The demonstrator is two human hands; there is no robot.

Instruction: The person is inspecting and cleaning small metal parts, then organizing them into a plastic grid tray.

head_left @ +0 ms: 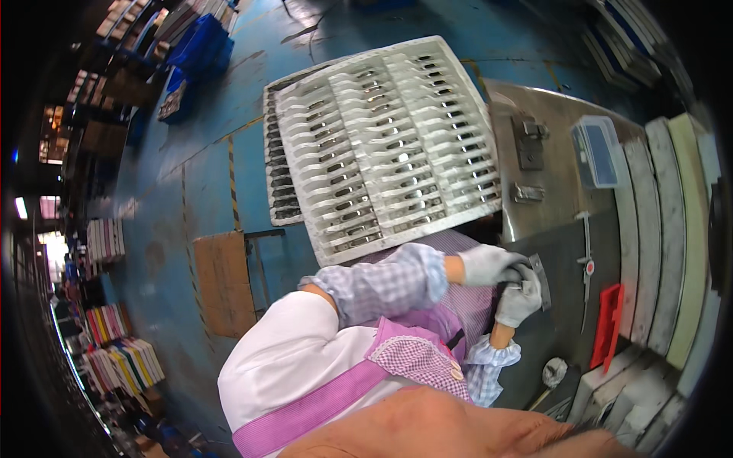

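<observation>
My left hand (487, 265), in a white glove with greyed fingertips, reaches in from the left with its fingers curled. Against those fingertips is my right hand (521, 299), also gloved and closed. What they pinch between them is hidden by the fingers. Right beside both hands is a flat grey metal piece (541, 282); whether it is held or lies on the table I cannot tell. Left of the hands, a large white molded tray (327, 248) carries rows of small shiny metal parts (402, 158) in slots.
A second, darker tray (281, 183) sits under the white one. On the grey worktable (561, 237) are a metal fixture (528, 145), a small metal block (528, 193), a caliper (587, 263), a clear-and-blue box (598, 153), a red holder (608, 324) and a brush-like tool (553, 374). Padded slabs (653, 229) line the right.
</observation>
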